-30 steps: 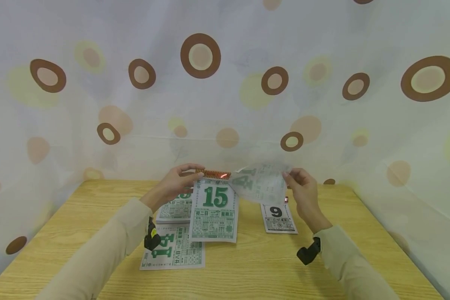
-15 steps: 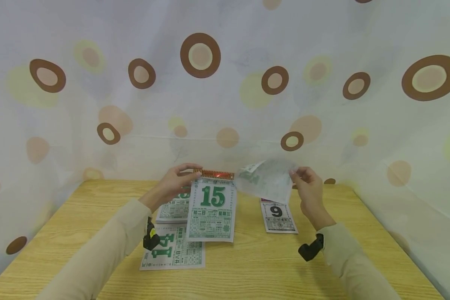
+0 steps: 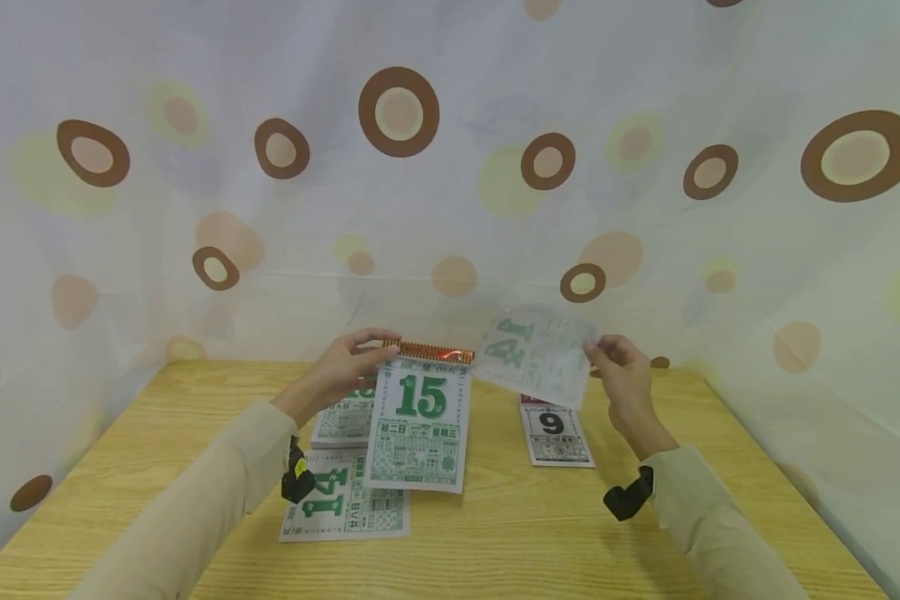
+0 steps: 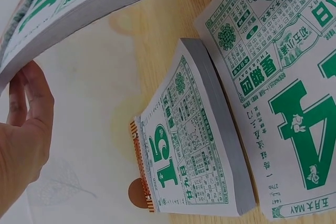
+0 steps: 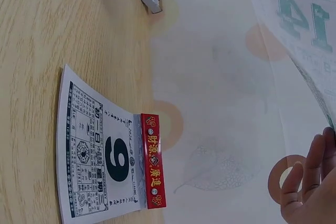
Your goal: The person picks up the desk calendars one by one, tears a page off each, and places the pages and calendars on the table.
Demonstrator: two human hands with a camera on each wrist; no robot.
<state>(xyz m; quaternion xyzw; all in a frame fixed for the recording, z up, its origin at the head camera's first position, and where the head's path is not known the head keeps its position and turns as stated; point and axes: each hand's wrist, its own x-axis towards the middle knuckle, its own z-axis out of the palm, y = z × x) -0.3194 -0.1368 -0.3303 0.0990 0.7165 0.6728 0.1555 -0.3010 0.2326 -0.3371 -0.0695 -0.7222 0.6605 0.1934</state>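
Observation:
My left hand (image 3: 345, 371) grips the red-and-gold top strip (image 3: 435, 353) of a thick calendar pad (image 3: 420, 425) showing a green 15, held up off the table. In the left wrist view the left hand (image 4: 26, 135) is under the pad's bound end (image 4: 68, 11). Between thumb and fingers, my right hand (image 3: 624, 383) pinches a thin loose sheet (image 3: 532, 354), its green 14 showing through from behind. The sheet's left edge is close to the strip's right end; whether they touch I cannot tell. The right wrist view shows the right hand (image 5: 315, 182) at the sheet's edge.
Behind the held pad lies another green 15 calendar (image 4: 184, 140). A loose sheet with a green 14 (image 3: 337, 504) lies nearer on the wooden table (image 3: 510, 533). At right is a small calendar with a black 9 (image 5: 100, 156) and red header. A dotted curtain (image 3: 450, 208) hangs behind.
The sheet in my right hand has swung flatter and shifted slightly right, away from the pad, uncovering the strip's right end. The pad has moved slightly left and tilted.

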